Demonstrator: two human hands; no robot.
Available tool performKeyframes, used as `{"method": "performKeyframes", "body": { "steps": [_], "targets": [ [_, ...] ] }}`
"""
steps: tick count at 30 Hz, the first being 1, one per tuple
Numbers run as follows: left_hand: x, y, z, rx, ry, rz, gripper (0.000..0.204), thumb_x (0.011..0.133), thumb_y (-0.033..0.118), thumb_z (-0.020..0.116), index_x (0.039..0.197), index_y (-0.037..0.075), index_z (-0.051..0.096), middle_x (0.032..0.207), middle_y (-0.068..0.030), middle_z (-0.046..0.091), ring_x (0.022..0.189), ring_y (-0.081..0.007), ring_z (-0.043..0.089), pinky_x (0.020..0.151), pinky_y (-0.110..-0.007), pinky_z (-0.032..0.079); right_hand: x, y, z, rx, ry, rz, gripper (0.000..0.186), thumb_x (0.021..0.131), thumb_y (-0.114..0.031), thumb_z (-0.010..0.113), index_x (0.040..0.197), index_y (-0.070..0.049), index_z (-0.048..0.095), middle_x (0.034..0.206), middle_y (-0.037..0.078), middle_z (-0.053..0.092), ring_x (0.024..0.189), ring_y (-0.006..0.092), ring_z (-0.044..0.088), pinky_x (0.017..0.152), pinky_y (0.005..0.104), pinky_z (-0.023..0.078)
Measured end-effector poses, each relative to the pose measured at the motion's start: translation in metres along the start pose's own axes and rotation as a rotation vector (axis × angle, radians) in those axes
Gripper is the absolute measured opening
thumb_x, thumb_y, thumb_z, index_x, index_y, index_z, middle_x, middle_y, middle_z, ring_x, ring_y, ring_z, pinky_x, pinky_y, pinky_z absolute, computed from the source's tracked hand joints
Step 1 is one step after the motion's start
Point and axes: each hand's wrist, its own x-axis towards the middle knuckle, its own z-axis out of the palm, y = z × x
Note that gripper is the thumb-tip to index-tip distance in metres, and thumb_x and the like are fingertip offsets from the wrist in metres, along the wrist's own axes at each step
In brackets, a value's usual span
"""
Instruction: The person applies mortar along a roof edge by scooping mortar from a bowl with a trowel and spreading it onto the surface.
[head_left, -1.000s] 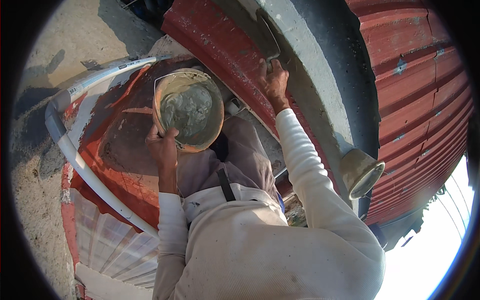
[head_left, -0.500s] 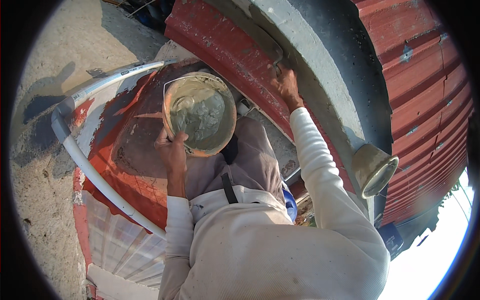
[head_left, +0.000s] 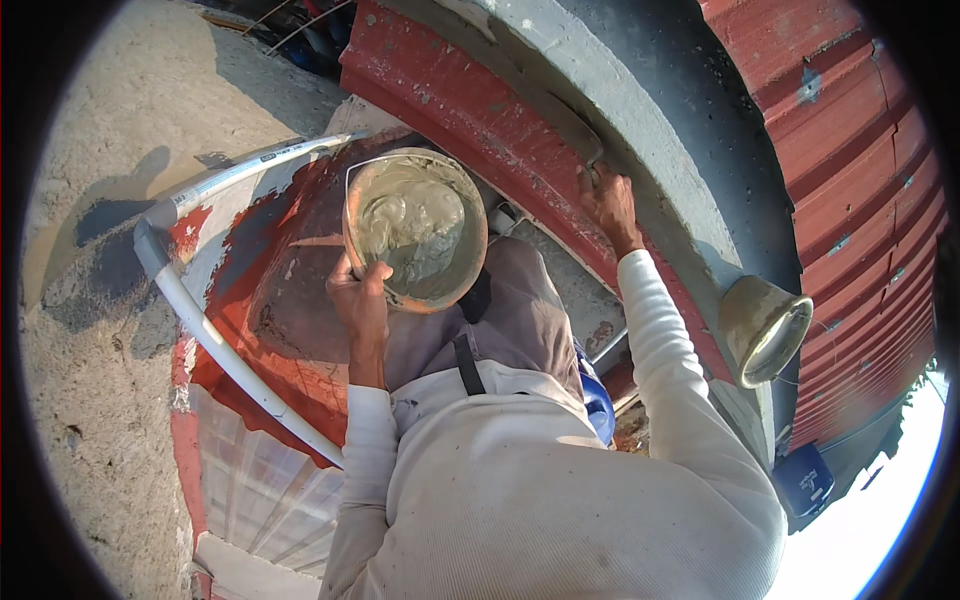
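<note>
My left hand (head_left: 360, 305) grips the near rim of a round bucket (head_left: 480, 250), its thumb over the edge. Wet grey-green mortar (head_left: 420, 225) fills much of the bucket, which sits in front of my lap with its wire handle folded to the left side. To the right, my right hand (head_left: 610, 207) is closed around a trowel (head_left: 578, 130). The trowel's thin blade lies against the smeared grey face of a curved concrete ledge (head_left: 640, 100), just above a red metal strip (head_left: 500, 110). My fingers mostly hide its handle.
A bent white pipe (head_left: 240, 360) curves along the left, beside a rough concrete wall (head_left: 90, 390). A second small bucket (head_left: 765, 330) lies tilted on the ledge at right. Beyond it are red corrugated sheets (head_left: 860, 250) and a blue container (head_left: 803, 480).
My right hand and the trowel have moved toward me and rightward along the ledge. The left hand keeps its hold on the bucket. The whole view has shifted slightly.
</note>
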Motion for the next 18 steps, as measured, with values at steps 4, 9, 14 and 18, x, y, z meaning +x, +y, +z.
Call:
{"method": "performKeyframes", "body": {
  "steps": [4,9,14,18],
  "targets": [
    [0.006,-0.002,0.002,-0.094,-0.067,0.085,0.029,0.078,-0.003,0.066,0.106,-0.004,0.075,0.089,0.0025,0.068,0.077,-0.0055,0.055,0.072,-0.026,0.046,-0.03,-0.052,-0.068,0.062,-0.133,0.138,0.03,0.099,-0.028,0.069,0.094,0.002,0.068,0.073,0.026,0.068,0.067,0.0464,0.066,0.067,0.0508,0.052],
    [0.003,0.009,0.004,-0.138,-0.1,0.054,0.03,0.078,-0.004,0.066,0.106,-0.004,0.076,0.091,0.0021,0.069,0.078,-0.006,0.056,0.074,-0.026,0.046,-0.058,-0.112,-0.107,0.126,-0.473,0.04,0.021,0.092,-0.021,0.068,0.096,0.0,0.067,0.077,0.026,0.069,0.074,0.0489,0.068,0.07,0.0535,0.053],
    [0.003,0.003,0.012,-0.188,-0.157,0.077,0.029,0.077,-0.004,0.065,0.104,-0.003,0.075,0.091,0.0023,0.068,0.079,-0.0065,0.057,0.074,-0.026,0.047,-0.068,-0.129,-0.078,-0.09,-0.508,-0.18,0.021,0.091,-0.021,0.068,0.098,-0.002,0.066,0.08,0.027,0.07,0.081,0.049,0.07,0.071,0.058,0.054],
    [0.0,-0.008,0.018,-0.234,-0.142,0.073,0.026,0.077,-0.003,0.064,0.101,-0.002,0.073,0.089,0.0032,0.064,0.077,-0.0075,0.055,0.073,-0.026,0.045,-0.065,-0.135,-0.076,-0.195,-0.583,-0.272,0.022,0.092,-0.021,0.067,0.1,-0.001,0.067,0.078,0.025,0.07,0.078,0.0471,0.07,0.071,0.0579,0.055]
  ]
}}
